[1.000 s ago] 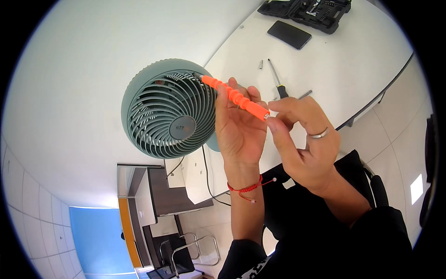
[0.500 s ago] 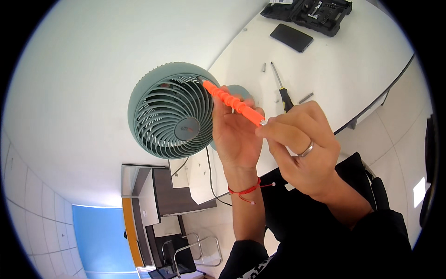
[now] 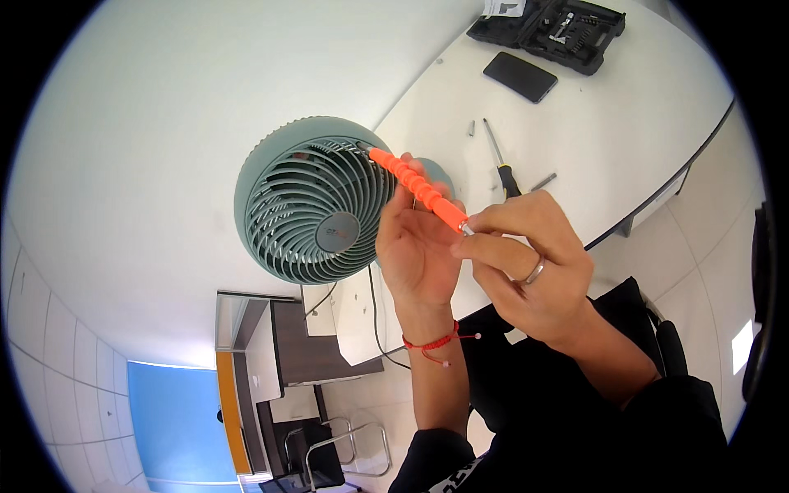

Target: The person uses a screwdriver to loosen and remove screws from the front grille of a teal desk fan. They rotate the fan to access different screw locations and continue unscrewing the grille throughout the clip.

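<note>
A green round fan with a spiral grille stands at the table's edge. An orange ribbed flexible bit extension slants from the fan's rim down to my right hand. Its far metal tip meets the grille near the upper right rim; what it touches there is too small to tell. My left hand, palm up, has its thumb and curled fingers around the ribbed middle, with some fingers hidden behind it. My right hand pinches the metal near end between thumb and forefinger. A red cord bracelet circles my left wrist.
On the white table lie a screwdriver, a small metal rod, a small grey piece, a black phone and an open black tool case. A dark cable hangs below the fan. A chair stands lower left.
The fan, table things and extension sit slightly lower and farther right in view. My right fingers have shifted their pinch on the metal end, where more bare metal shows.
</note>
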A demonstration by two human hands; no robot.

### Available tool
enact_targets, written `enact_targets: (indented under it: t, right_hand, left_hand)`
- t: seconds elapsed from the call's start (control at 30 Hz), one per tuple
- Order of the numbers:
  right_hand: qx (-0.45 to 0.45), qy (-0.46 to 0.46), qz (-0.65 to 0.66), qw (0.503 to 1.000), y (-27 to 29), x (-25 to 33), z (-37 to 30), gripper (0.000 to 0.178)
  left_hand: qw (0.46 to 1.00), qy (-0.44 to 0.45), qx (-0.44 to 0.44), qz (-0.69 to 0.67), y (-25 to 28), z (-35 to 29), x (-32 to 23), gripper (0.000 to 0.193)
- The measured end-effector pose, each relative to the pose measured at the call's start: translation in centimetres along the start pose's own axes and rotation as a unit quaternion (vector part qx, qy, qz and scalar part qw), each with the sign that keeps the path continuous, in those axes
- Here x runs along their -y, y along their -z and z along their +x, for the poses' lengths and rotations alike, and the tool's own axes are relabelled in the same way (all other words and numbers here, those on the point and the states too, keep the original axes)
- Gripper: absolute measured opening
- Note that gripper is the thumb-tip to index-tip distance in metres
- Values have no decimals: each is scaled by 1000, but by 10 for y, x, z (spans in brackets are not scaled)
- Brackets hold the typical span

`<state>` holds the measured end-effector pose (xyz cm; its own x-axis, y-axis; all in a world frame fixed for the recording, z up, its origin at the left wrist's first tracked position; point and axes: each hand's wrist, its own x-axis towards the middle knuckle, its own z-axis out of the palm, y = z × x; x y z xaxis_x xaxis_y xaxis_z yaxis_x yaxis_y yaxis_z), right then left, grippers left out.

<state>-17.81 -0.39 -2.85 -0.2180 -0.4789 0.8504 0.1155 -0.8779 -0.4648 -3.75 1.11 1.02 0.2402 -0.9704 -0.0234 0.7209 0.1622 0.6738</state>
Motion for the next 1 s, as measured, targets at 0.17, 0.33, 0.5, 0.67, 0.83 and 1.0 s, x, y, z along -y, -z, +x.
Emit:
enact_targets:
  t: [0.17, 0.33, 0.5, 0.67, 0.83, 1.0]
  right_hand:
    - [8, 24, 14, 1000, -4, 1, 1, 32]
    - [29, -10, 33, 999, 1, 5, -1, 32]
    - [-1, -38, 25, 999, -10, -2, -11, 30]
    - [1, -46, 52, 998, -2, -5, -9, 32]
    - [-11, 15, 33, 999, -8, -6, -8, 36]
    - [10, 25, 22, 999, -2, -7, -8, 39]
  left_hand:
    - [999, 7, 48, -1, 21, 6, -7, 31]
    - [997, -23, 69, -39, 2, 5, -4, 32]
    - [991, -6, 121, -60, 4, 6, -5, 36]
    - [993, 26, 93, -67, -2, 11, -10, 33]
    - [992, 29, 81, -87, -1, 30, -30, 34]
    - [996, 10, 39, -80, -1, 48, -30, 33]
